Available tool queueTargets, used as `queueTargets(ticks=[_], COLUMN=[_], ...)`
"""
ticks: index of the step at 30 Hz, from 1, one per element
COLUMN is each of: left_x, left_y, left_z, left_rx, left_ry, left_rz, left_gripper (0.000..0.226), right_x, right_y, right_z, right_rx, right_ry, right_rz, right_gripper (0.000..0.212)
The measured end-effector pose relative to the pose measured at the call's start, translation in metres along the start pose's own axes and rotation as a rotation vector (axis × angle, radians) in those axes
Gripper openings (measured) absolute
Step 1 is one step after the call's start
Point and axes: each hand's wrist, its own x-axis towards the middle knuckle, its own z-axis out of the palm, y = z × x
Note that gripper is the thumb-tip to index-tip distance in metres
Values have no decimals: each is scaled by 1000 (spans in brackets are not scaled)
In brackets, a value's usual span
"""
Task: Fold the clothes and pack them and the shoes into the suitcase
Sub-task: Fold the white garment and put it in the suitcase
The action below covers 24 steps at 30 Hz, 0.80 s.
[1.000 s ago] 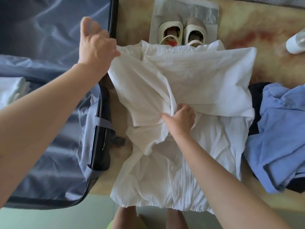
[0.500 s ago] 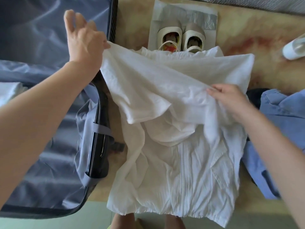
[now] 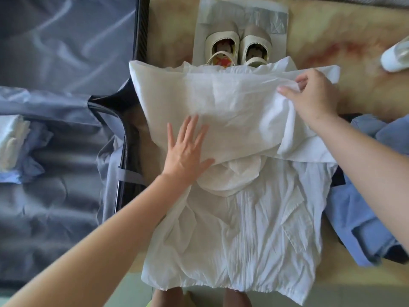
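Shirt [image 3: 243,229] half-folded beside suitcase [image 3: 141,29]: L hand [image 3: 188,151] pins, R hand [image 3: 314,100] pinches.

White shirt lies flat just off the suitcase's open rim, hem toward the person, collar end away, by the shoes [image 3: 239,47]. Top part w/ sleeves is folded into a band [image 3: 221,103] whose long axis runs straight out from the suitcase. L hand, nearer the suitcase, is flat w/ fingers straight & spread, pressing the band's near edge, gripping nothing. R hand, at the band's end farthest from the suitcase, has fingers curled, pinching the top layer. Next fold prob. brings that far end in toward the suitcase, so R hand leads, L hand anchors. Blue clothes [image 3: 365,207] wait further out from the suitcase; a folded pile [image 3: 13,142] sits inside it.
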Motion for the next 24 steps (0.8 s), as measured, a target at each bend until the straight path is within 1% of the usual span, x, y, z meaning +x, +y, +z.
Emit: queueTargets(ticks=[2,4,5,6,7,9,10,12,13,14,15,16,18,20,21,22,24], left_x=[-9,-13,-13,-13,-12,-10,-10,-11,-13,-14,-14,-13,-11,-12,-13,-13,-12], left_y=[-2,-9,-14,-20,-26,-38,-44,-56,-59,-61,-60,-58,-48,-39,-35,-34,-35], left_z=[18,25,25,24,20,14,10,4,1,-3,-6,-9,-11,-8,-6,-4,-3], left_rx=[36,43,44,44,40,48,85,203,261,308,343,376,494,592,593,585,535], left_ry=[-98,-96,-76,-63,-53,15,53,83,59,22,-7,-41,-155,-300,-365,-424,-480], left_rz=[-8,-1,-10,-30,-52,-47,-47,-76,-91,-105,-123,-149,-181,-160,-154,-156,-172], left_gripper=[95,94,91,90,91,90,89,84,81,76,74,74,78,80,80,79,76], right_x=[-15,-34,-44,-50,-54,-54,-51,-40,-35,-29,-23,-18,-12,-12,-11,-11,-11], right_y=[8,16,20,26,32,40,42,45,46,47,49,49,46,41,40,40,43], right_z=[1,2,4,6,9,9,7,-6,-14,-21,-27,-32,-38,-34,-31,-28,-21], right_rx=[-56,-56,-74,-116,-165,-201,-145,65,161,188,163,123,45,-120,-193,-208,-204], right_ry=[14,-16,-36,-50,-60,-37,-29,-78,-120,-138,-132,-121,-176,-291,-314,-296,-198], right_rz=[2,50,81,106,122,121,111,162,173,138,76,14,-31,8,21,21,5], right_gripper=[69,78,78,73,59,24,19,21,20,18,16,20,39,63,68,65,50])
